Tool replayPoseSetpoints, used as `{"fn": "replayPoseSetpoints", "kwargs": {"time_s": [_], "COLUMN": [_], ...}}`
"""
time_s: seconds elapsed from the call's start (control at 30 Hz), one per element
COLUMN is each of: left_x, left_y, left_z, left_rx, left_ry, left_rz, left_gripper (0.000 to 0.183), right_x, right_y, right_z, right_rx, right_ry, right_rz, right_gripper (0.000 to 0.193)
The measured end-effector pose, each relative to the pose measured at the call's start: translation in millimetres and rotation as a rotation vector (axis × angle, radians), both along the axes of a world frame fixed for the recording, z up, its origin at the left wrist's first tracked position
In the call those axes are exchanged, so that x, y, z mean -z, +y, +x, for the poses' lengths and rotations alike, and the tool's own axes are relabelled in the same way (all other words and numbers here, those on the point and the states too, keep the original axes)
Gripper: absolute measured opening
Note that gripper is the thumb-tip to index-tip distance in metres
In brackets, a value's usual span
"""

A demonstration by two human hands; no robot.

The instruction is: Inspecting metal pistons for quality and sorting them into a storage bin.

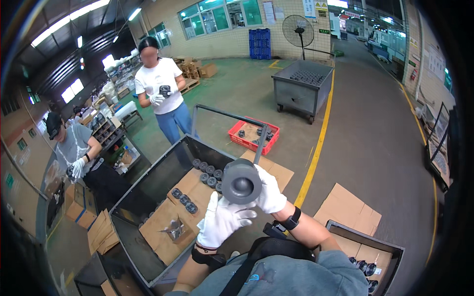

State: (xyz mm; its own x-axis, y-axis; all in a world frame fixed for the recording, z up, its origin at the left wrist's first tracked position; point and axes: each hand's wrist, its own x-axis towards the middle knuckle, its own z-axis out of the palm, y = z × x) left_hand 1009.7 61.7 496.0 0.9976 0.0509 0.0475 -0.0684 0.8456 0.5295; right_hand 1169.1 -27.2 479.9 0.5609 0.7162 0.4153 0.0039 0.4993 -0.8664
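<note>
A dark grey round metal part with a flanged rim and a bowl-like hollow is held up in front of me. My right hand, in a white glove, grips it from its right side; some fingers are hidden behind it. My left hand, also gloved, is beside the part's lower left with thumb and fingers apart. Whether its fingertips touch the part, I cannot tell. Beyond my hands, similar dark parts stand in rows on cardboard inside a large metal bin.
A small open box with metal pieces sits in the bin. Beyond it is a red crate with several parts. A wheeled grey cart stands farther right; another bin is near my right elbow. Two co-workers handle parts at left.
</note>
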Motion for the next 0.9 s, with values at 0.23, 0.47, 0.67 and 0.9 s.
{"fn": "replayPoseSetpoints", "kwargs": {"time_s": [0.23,0.47,0.67,0.9], "left_x": [22.8,37.5,29.8,9.1], "left_y": [24.9,77.9,113.3,127.2], "left_z": [4.7,-11.6,-15.0,-11.2], "left_rx": [0.077,-0.163,-0.208,-0.385], "left_ry": [-0.170,-0.185,-0.208,-0.124], "left_rz": [-0.500,-0.313,-0.166,0.219], "left_gripper": [0.097,0.098,0.099,0.104], "right_x": [-20.1,-33.3,-27.6,-34.0], "right_y": [13.0,27.2,55.6,59.8], "right_z": [-9.9,-35.2,-56.3,-74.7], "right_rx": [0.013,0.068,0.162,0.469], "right_ry": [-0.377,-0.626,-0.687,-0.773], "right_rz": [0.040,-0.045,-0.243,-0.408], "right_gripper": [0.039,0.064,0.078,0.099]}}
